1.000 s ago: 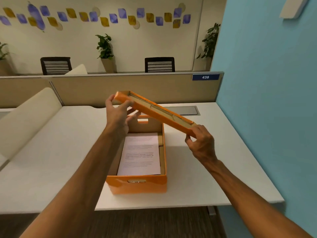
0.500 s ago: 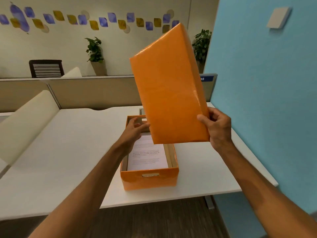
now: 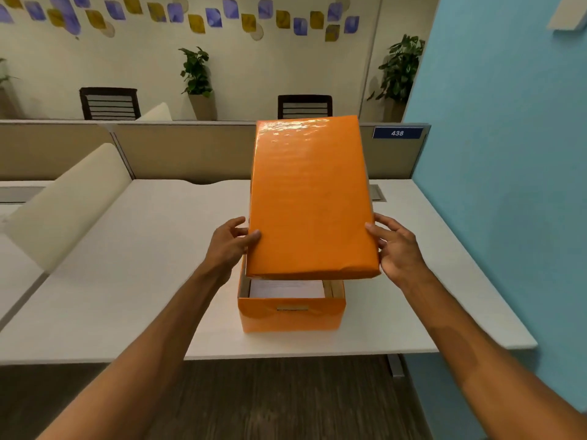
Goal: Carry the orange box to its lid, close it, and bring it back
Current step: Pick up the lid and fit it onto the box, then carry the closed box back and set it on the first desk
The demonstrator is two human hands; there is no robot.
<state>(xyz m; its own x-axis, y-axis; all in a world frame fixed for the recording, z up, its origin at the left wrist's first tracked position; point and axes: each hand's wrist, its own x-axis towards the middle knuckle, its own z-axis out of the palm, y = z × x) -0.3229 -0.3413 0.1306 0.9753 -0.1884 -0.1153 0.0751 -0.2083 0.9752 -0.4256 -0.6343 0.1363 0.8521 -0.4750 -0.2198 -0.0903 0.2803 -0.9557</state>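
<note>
A moment ago I held the lid point(image 3: 309, 198) upright by one end; now it lies flat over the orange box point(image 3: 290, 314) on the desk point(image 3: 127, 281), so closing is nearly done. My left hand point(image 3: 227, 246) and right hand point(image 3: 397, 249) clasp its long sides, fingers point(image 3: 376, 231) half curled; papers point(image 3: 286, 289) show beneath.
</note>
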